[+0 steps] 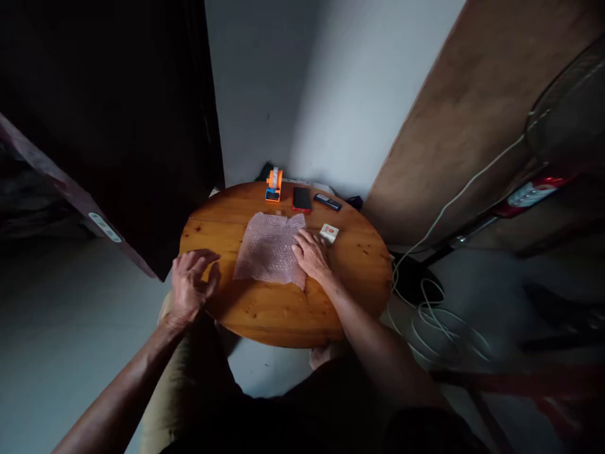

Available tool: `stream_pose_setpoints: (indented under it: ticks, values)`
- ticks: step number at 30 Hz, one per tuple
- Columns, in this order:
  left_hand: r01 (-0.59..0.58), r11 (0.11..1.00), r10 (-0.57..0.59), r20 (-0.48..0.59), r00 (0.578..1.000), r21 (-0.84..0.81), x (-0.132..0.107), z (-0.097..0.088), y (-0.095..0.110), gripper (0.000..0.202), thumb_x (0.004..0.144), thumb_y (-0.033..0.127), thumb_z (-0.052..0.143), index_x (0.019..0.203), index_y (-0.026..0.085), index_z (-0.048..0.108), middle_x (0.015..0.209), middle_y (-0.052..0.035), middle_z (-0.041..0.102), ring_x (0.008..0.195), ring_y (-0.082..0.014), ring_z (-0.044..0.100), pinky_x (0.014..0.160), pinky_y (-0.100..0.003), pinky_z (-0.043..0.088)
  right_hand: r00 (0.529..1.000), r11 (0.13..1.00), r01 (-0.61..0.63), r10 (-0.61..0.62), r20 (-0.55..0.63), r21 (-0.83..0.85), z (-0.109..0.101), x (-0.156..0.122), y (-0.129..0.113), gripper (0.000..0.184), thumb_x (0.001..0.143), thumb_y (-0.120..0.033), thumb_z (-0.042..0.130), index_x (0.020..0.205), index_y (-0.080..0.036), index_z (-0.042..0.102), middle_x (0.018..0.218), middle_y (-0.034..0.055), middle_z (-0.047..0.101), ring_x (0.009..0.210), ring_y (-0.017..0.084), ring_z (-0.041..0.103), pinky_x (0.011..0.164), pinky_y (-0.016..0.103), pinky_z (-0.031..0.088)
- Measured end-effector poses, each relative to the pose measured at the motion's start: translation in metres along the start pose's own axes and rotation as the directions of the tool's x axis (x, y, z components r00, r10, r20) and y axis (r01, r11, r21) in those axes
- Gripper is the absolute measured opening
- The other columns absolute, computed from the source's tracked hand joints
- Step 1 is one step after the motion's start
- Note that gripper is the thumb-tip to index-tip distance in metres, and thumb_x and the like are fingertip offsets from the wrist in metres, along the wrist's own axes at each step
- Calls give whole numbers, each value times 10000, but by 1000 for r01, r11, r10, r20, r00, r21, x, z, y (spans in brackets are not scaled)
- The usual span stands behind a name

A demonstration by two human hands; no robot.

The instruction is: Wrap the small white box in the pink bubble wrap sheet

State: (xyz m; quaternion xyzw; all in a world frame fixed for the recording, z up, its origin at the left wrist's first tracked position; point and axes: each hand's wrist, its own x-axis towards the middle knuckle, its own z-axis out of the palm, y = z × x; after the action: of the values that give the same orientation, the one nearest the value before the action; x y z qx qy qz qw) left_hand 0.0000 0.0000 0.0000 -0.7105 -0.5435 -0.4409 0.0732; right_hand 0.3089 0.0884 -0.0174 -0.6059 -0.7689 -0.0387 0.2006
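I am looking down at a dim corner with a pale plaster wall, and a round table [283, 315] of glossy, knotty orange-brown wood stands in it. One bubble wrap sheet [269, 249] lies flat near the middle of the top. It is roughly square, pinkish and translucent, and dimpled all over, with a ragged far edge.

My right hand [311, 255] rests palm down on the sheet's right margin. The fingers are stretched out and slightly spread, pressing on the plastic and gripping nothing. My left hand [191, 287] is off to the left of the sheet, apart from it, at the table's rim. Its fingers are loosely bent and the thumb is out. It holds nothing, and I cannot tell whether it touches the wood.

Just beyond the sheet's right corner, next to my right fingertips, sits one small white box [329, 233] with a red mark. Three things stand in a row behind the sheet's far edge: one blocky orange tape dispenser [273, 185], one flat black phone [302, 198] with a red border, and one slim dark remote [328, 202].

Well to the right of the sheet, off the table, thin white cables [425, 309] lie in loose loops on the floor. I cannot count the strands.
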Motion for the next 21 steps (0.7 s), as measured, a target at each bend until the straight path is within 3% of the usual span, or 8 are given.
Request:
stream_pose_setpoints:
  ticks: [1,4,8,11,14,17,19,21]
  values:
    - [-42,999,42,13,999,-30,11,7,16,214,903,287,539,966,207,728,1006,-72,726,958,-229,659,916,-405,480,1000,1000,9,-9,10,-9,-1,0,0,387,965,-264,463,1305,-157,612,1513,111,484,1320,319,491,1082,516,370]
    - [-151,974,186,215,959,-171,42,41,47,236,923,252,511,994,205,731,1068,-78,717,1003,-218,656,925,-387,497,999,999,40,-39,34,-16,-2,0,0,382,940,-222,482,1292,-156,617,1475,123,523,1262,319,536,1041,501,403]
    - [-261,951,310,524,793,-168,65,98,53,412,887,341,596,1260,177,658,1423,-142,554,1299,-314,519,1085,-473,415,998,999,24,-26,52,45,0,-1,3,369,912,-190,509,1261,-167,630,1353,122,624,1190,286,591,1043,449,423]
    - [-261,956,286,648,706,-137,61,126,45,609,857,472,640,1385,178,568,1460,-163,523,1361,-348,458,1149,-524,337,1000,992,19,-20,8,128,3,-3,6,379,896,-193,534,1261,-143,621,1341,128,629,1199,274,589,1057,415,432]
    - [-261,958,276,646,711,-122,50,136,39,710,840,546,641,1449,210,500,1539,-149,436,1447,-365,336,1182,-567,258,997,980,31,-17,-75,195,0,-6,8,333,885,-187,544,1197,-154,654,1304,124,647,1198,256,591,1077,391,425]
    - [-253,959,277,635,721,-131,44,136,38,751,819,584,651,1458,225,487,1552,-146,419,1456,-367,320,1186,-575,234,979,977,12,32,-200,214,-13,-7,16,300,897,-214,523,1156,-185,672,1339,121,617,1252,256,555,1103,413,398]
    - [-250,956,290,628,722,-155,44,135,39,764,809,603,654,1452,221,496,1547,-153,424,1451,-371,326,1186,-572,227,952,975,-74,131,-277,209,-25,-3,27,358,889,-257,532,1226,-194,637,1404,131,565,1300,289,514,1099,466,393]
    - [-242,955,297,618,728,-173,45,135,40,769,802,609,660,1449,226,497,1544,-153,428,1451,-369,325,1186,-571,218,930,961,-190,242,-275,202,-34,3,43,519,828,-277,600,1340,-196,561,1434,150,533,1304,339,503,1076,527,398]
